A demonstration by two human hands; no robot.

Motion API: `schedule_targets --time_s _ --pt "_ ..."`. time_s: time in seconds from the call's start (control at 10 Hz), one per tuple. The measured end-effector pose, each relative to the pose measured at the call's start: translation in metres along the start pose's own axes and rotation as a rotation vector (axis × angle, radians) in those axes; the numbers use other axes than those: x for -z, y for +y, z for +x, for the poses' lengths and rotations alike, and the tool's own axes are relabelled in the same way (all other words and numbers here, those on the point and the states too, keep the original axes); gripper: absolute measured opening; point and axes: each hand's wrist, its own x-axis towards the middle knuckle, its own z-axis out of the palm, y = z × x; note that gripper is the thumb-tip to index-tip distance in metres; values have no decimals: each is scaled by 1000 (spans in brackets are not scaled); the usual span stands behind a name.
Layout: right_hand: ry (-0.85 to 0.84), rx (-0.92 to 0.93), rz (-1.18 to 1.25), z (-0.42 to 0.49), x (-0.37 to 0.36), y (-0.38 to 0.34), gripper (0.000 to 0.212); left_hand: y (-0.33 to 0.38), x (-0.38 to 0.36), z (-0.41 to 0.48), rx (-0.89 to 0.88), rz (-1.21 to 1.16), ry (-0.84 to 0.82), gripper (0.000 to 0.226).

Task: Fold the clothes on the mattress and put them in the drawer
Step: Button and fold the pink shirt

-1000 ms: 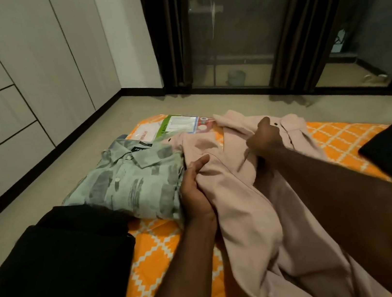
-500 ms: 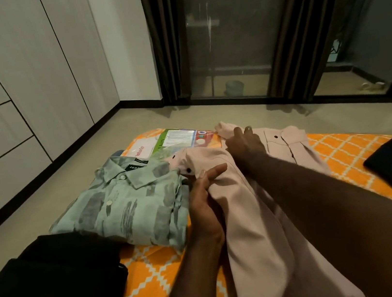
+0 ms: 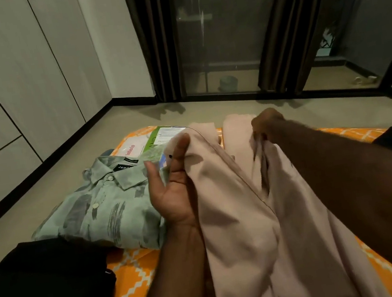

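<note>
Right hand [image 3: 266,125] gripping pink shirt [image 3: 238,218], left hand [image 3: 173,190] flat against it

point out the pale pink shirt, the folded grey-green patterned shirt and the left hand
pale pink shirt [image 3: 238,218], head view, middle of the fabric
folded grey-green patterned shirt [image 3: 85,215], head view, chest panel
left hand [image 3: 171,192], head view, palm
</note>
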Motion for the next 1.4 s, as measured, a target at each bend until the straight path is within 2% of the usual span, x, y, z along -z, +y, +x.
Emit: schedule_targets --time_s 0.1,0.2,0.3,0.4,0.5,0.6,0.7,0.8,0.9,1.0,1.1,1.2,1.3,1.4 --pt "-19 -18 -133 -11 7 21 34 5 -4 1 27 -38 -3 77" --pt "53 97 -82 -51 18 29 26 6 -12 -5 47 -42 -111 83" --pt "-103 106 19 -110 22 41 18 8 -25 -10 109 -101 -205 80" --pt "-280 8 99 -164 32 50 22 17 -52 -16 132 -177 -204 78" --pt "-391 -28 -85 -193 35 53 26 18 -85 -28 86 -118 -139 77" --pt "-452 -113 -73 -209 39 55 24 13 -113 -41 23 -45 -133 78" --pt "-415 -153 -49 -212 57 54 11 9 -127 -49 -5 -20 -115 77" --pt "-405 -160 105 -201 83 70 17 4 -131 -54 7 15 -62 76" --pt "-342 -128 14 -193 96 94 9 -4 -135 -59 39 73 -54 75" --pt "-199 -60 -149 -191 103 111 16 -8 -136 -61 94 149 -95 74" --pt "-178 30 142 -201 105 111 11 -8 -134 -61 181 289 -171 71" --pt "-377 17 757 -220 120 91 31 -9 -128 -61 252 622 -249 54" --pt "-678 -144 1095 -233 141 73 69 -17 -126 -66 271 949 -314 34" --pt "-863 -186 1129 -234 150 74 98 -22 -119 -69 215 1162 -362 54"
